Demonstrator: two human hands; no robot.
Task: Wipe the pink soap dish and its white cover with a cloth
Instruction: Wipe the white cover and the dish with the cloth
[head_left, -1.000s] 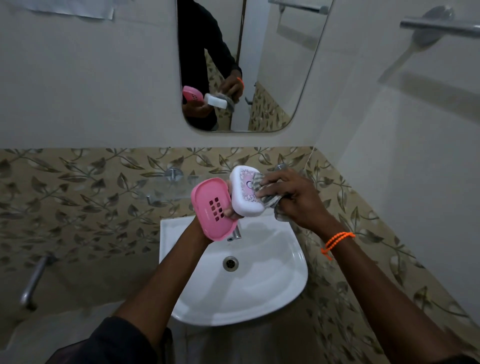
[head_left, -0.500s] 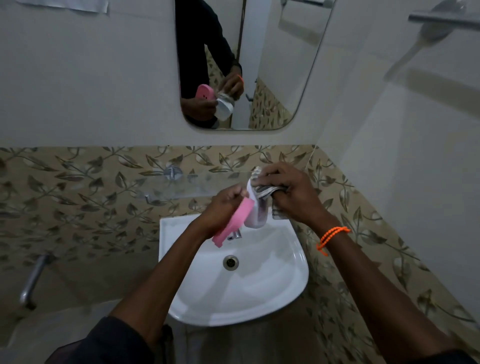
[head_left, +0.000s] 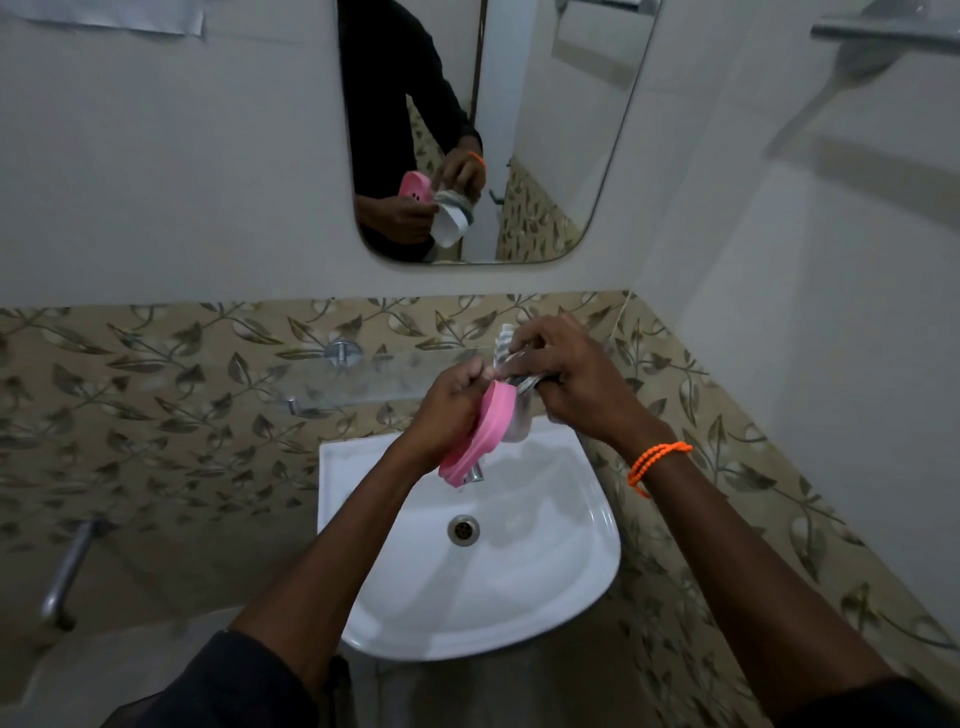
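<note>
My left hand (head_left: 449, 410) grips the pink soap dish (head_left: 480, 434) edge-on above the basin, together with the white cover (head_left: 519, 423), which shows only as a pale sliver behind the dish. My right hand (head_left: 576, 384) is closed on a striped grey-white cloth (head_left: 506, 345) bunched against the top of the cover. The mirror (head_left: 493, 130) reflects both hands, the pink dish and the cloth pressed into the white cover.
A white wash basin (head_left: 545, 571) with a drain (head_left: 463, 529) lies below the hands; its tap (head_left: 475, 474) peeks out under the dish. A glass shelf (head_left: 358, 376) runs along the leaf-patterned tiles. A metal pipe (head_left: 67, 571) is at lower left, a towel bar (head_left: 883, 28) at upper right.
The dish and cover turned from facing me to edge-on. My left hand rolled over on top of them, and my right hand brought the cloth in against the cover.
</note>
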